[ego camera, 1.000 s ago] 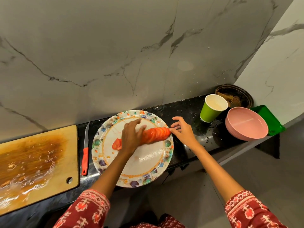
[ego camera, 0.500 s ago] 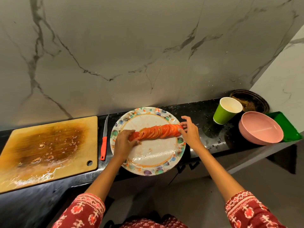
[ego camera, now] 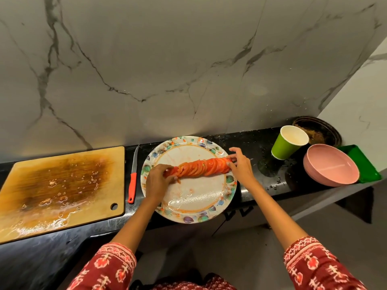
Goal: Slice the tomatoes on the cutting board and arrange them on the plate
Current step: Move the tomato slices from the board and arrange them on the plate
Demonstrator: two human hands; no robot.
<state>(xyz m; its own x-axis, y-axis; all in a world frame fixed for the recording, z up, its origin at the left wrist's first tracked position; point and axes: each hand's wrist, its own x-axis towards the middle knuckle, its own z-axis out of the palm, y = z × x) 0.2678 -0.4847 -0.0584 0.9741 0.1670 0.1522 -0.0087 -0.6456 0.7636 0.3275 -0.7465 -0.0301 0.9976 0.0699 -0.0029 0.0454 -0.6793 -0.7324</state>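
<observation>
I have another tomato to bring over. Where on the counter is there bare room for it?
Bare counter lies between the plate and the green cup. Only a narrow strip, holding the knife, separates plate and board. The right end is crowded: cup, pink bowl, green tray.
</observation>
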